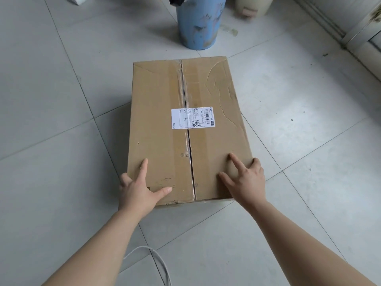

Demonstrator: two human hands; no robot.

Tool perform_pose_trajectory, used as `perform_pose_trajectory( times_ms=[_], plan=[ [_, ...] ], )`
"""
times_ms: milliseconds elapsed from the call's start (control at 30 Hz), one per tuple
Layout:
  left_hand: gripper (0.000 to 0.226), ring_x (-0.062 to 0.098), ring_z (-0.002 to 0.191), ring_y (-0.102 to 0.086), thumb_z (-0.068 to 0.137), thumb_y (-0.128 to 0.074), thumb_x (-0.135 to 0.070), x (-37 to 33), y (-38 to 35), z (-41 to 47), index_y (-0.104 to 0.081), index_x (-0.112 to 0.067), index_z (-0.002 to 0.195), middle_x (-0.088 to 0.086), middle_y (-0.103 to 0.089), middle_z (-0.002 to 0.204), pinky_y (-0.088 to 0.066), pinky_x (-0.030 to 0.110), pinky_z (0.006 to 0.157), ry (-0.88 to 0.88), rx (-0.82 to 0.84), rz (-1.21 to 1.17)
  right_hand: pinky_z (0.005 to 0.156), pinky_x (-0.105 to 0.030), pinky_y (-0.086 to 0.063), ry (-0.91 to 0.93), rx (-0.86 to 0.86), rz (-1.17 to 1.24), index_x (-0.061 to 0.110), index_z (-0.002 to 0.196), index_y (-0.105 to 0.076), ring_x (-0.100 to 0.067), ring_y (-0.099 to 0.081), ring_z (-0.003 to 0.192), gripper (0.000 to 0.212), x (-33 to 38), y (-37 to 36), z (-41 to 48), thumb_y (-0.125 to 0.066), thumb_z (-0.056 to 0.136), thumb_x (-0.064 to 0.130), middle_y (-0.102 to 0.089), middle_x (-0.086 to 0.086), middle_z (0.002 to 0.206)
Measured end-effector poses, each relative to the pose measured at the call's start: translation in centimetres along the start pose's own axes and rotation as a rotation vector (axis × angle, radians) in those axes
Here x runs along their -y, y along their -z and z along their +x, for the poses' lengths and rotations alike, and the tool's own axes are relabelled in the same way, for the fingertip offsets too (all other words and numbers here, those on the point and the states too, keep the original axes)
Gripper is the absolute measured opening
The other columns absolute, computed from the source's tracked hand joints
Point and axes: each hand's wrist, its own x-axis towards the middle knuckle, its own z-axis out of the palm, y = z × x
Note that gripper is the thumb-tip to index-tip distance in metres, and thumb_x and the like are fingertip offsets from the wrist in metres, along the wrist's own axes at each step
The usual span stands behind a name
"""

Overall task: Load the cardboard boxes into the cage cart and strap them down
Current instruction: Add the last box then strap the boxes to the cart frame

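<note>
A large brown cardboard box (162, 112) lies on the tiled floor, taped along its middle seam, with a white shipping label (192, 118) on top. My left hand (140, 187) rests on the near left corner, index finger and thumb spread flat on the top, other fingers over the left side. My right hand (246, 178) rests on the near right corner, two fingers straight on the top, the rest over the right edge. No cage cart or strap is in view.
A blue bucket (199, 23) stands just beyond the box's far end. A beige container (254, 6) is at the back right. A wall base (350, 34) runs along the right. A white cable (160, 263) lies on the floor between my forearms.
</note>
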Motion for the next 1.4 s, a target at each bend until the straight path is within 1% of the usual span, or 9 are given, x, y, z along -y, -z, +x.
perform_pose_trajectory(
  times_ms=[133,233,400,467,600,867,1100,1267,1400],
  plan=[
    [0.106,0.034,0.126,-0.033,0.057,-0.070,-0.075,-2.2,3.2,-2.4,-0.017,-0.051,0.145,0.008,-0.024,0.136,-0.041,0.040,0.101,-0.005,-0.033,-0.039,0.104,-0.041,-0.030,-0.035,-0.050,-0.007,0.044,0.133,-0.047,-0.036,-0.040,0.118,0.061,0.9,4.8,-1.7,-0.056,0.077,0.066,-0.037,-0.020,0.130],
    [0.103,0.032,0.125,-0.035,0.055,-0.064,-0.081,-4.9,6.4,-5.3,-0.021,-0.051,0.145,0.007,-0.028,0.135,-0.040,0.041,0.102,-0.010,-0.038,0.025,0.102,-0.040,-0.033,-0.085,-0.052,-0.019,0.045,0.129,-0.050,-0.034,-0.043,0.117,0.058,1.3,9.3,-3.6,-0.054,0.077,0.068,-0.043,-0.017,0.124],
    [0.097,0.032,0.122,-0.041,0.060,-0.060,-0.081,-9.3,11.0,-11.7,-0.026,-0.047,0.145,0.008,-0.036,0.129,-0.034,0.037,0.103,-0.040,0.012,0.141,0.099,-0.040,-0.039,-0.169,-0.004,-0.031,0.044,0.126,-0.054,-0.032,-0.048,0.112,0.059,0.4,16.6,-8.0,-0.051,0.075,0.073,-0.049,-0.015,0.117],
    [0.097,0.033,0.122,-0.042,0.060,-0.059,-0.083,-11.0,12.8,-14.8,-0.027,-0.047,0.145,0.009,-0.037,0.131,-0.033,0.036,0.104,-0.059,0.042,0.176,0.096,-0.039,-0.040,-0.199,0.009,-0.028,0.045,0.125,-0.054,-0.031,-0.050,0.108,0.059,-0.1,20.0,-10.6,-0.050,0.074,0.074,-0.050,-0.012,0.113],
    [0.100,0.033,0.121,-0.043,0.058,-0.056,-0.086,-14.5,16.2,-21.0,-0.028,-0.047,0.145,0.011,-0.037,0.132,-0.034,0.038,0.104,-0.125,0.081,0.241,0.096,-0.039,-0.041,-0.286,0.025,-0.019,0.046,0.125,-0.054,-0.030,-0.051,0.106,0.058,-1.3,26.7,-16.3,-0.048,0.075,0.074,-0.049,-0.011,0.112],
    [0.100,0.032,0.125,-0.039,0.059,-0.053,-0.087,-22.3,22.0,-33.6,-0.027,-0.045,0.146,0.010,-0.036,0.133,-0.034,0.039,0.105,-0.358,0.129,0.340,0.097,-0.038,-0.040,-0.493,-0.096,0.040,0.047,0.125,-0.053,-0.030,-0.051,0.107,0.054,-3.4,39.5,-28.5,-0.049,0.077,0.071,-0.049,-0.011,0.113],
    [0.097,0.030,0.125,-0.039,0.060,-0.057,-0.084,-28.1,25.9,-45.1,-0.030,-0.044,0.145,0.009,-0.035,0.133,-0.031,0.037,0.106,-0.655,0.153,0.370,0.097,-0.039,-0.039,-0.715,-0.291,0.102,0.046,0.126,-0.053,-0.030,-0.050,0.107,0.055,-4.8,48.7,-41.3,-0.049,0.077,0.071,-0.048,-0.010,0.113],
    [0.097,0.029,0.123,-0.040,0.059,-0.056,-0.085,-30.9,26.4,-54.0,-0.031,-0.045,0.143,0.007,-0.037,0.131,-0.033,0.038,0.105,-0.858,0.188,0.394,0.098,-0.038,-0.038,-0.879,-0.450,0.137,0.046,0.125,-0.054,-0.028,-0.049,0.107,0.058,-6.1,53.7,-51.7,-0.049,0.074,0.073,-0.048,-0.010,0.113],
    [0.096,0.028,0.123,-0.041,0.058,-0.056,-0.085,-32.2,25.2,-62.1,-0.032,-0.045,0.142,0.007,-0.038,0.129,-0.035,0.039,0.104,-1.042,0.233,0.394,0.099,-0.037,-0.037,-1.020,-0.550,0.137,0.047,0.127,-0.052,-0.027,-0.048,0.109,0.062,-7.8,56.6,-60.9,-0.047,0.073,0.077,-0.048,-0.009,0.117]
  ],
)
